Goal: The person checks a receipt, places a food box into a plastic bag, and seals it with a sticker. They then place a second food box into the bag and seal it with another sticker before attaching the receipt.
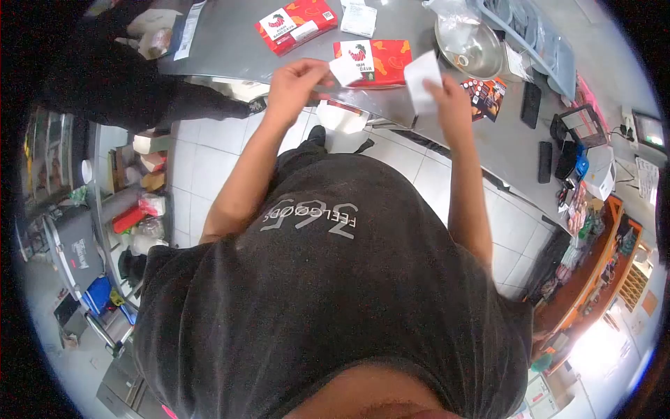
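My left hand [296, 87] pinches a small white paper slip [344, 70] between thumb and fingers. The slip overlaps the front left corner of a red food box [392, 61] with white printed panels. In my right hand [452, 105] is a larger white sheet of paper [421, 78], held upright by its lower right part, just right of that box. A second red box [321, 15] lies farther back to the left, with a white label on it. White printed slips [359, 21] rest beside it on the steel table [241, 42].
A steel bowl [481, 52] with a plastic bag stands at the back right, near a blue-grey rack [551, 52]. A printed leaflet [485, 96] and black devices [531, 105] lie along the right side. Another person's dark sleeve [188, 101] reaches in at left.
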`<state>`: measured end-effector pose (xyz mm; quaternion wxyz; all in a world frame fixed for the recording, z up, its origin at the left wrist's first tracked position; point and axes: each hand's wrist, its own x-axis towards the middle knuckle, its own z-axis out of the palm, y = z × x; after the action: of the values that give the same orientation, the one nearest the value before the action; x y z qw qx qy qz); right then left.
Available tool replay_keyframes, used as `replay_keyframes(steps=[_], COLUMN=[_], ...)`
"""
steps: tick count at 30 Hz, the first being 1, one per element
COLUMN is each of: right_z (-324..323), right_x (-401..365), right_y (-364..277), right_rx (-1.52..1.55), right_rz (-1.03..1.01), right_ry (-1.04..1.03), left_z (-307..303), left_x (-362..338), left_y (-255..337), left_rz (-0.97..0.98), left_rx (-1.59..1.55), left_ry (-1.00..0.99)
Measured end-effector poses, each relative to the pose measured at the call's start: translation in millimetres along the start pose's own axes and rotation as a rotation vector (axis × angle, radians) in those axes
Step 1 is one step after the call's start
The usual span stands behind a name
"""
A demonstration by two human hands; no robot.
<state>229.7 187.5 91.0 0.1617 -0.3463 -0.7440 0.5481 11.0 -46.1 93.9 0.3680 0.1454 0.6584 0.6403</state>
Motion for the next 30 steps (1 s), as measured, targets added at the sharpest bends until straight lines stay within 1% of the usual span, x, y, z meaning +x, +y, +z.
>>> replay_keyframes(steps=[1, 3, 5, 7, 8, 9, 11, 13, 14, 15, 18, 20, 23, 27, 29, 30], right_z=[0.1, 7.8, 18.9, 24.8, 26.7, 26.1, 24.2, 26.5, 29.0, 30.9, 36.5, 36.3, 27.3, 20.1, 15.9, 14.4], right_x=[26.3, 73.1, 148.5, 171.5, 179.1, 168.8, 112.0, 58.9, 34.8, 18.6, -2.1, -6.7, -17.4, -32.9, -39.0, -41.2], right_y=[3.0, -4.0, 43.0, 43.0, 38.4, 25.9, -11.3, -31.7, -38.4, -43.4, -35.2, -25.1, -28.0, -17.9, -14.2, -12.5], right_rx=[-0.048, -0.116, -0.256, -0.13, -0.07, -0.143, -0.293, 0.016, 0.166, 0.316, 0.523, 0.56, 0.621, 0.631, 0.634, 0.635], right_rz=[-0.003, -0.036, -0.115, -0.144, -0.161, -0.241, -0.404, 0.052, 0.227, 0.4, 0.531, 0.474, 0.431, 0.381, 0.424, 0.444], right_ry=[0.06, 0.115, 0.271, 0.378, 0.43, 0.418, 0.376, -0.2, -0.34, -0.473, -0.549, -0.563, -0.536, -0.416, -0.32, -0.276], left_z=[-5.4, -10.1, -7.5, -4.7, -2.6, 0.1, 2.6, 3.4, 4.3, 4.9, 11.1, 14.2, 16.8, 25.9, 32.6, 34.6], left_x=[0.6, 2.1, -0.8, -2.7, -4.6, -7.7, -8.2, -10.0, -7.8, -8.4, -7.4, -7.2, -3.2, 3.1, 5.2, 6.7], left_y=[-0.9, -1.0, 3.6, 4.2, 5.2, 6.1, 6.6, 9.4, 11.0, 13.6, 23.0, 27.7, 25.3, 23.7, 24.8, 21.1], left_rz=[0.007, 0.022, 0.039, 0.089, 0.21, 0.331, 0.594, 0.872, 1.099, 1.167, 1.361, 1.451, 1.514, 1.542, 1.528, 1.426], left_rx=[0.015, 0.046, 0.161, 0.258, 0.362, 0.464, 0.664, 0.868, 0.967, 0.981, 0.998, 0.997, 1.012, 0.985, 0.983, 0.995], left_ry=[0.003, 0.004, -0.049, -0.111, -0.105, -0.097, -0.099, -0.13, -0.129, -0.171, -0.282, -0.331, -0.368, -0.426, -0.424, -0.402])
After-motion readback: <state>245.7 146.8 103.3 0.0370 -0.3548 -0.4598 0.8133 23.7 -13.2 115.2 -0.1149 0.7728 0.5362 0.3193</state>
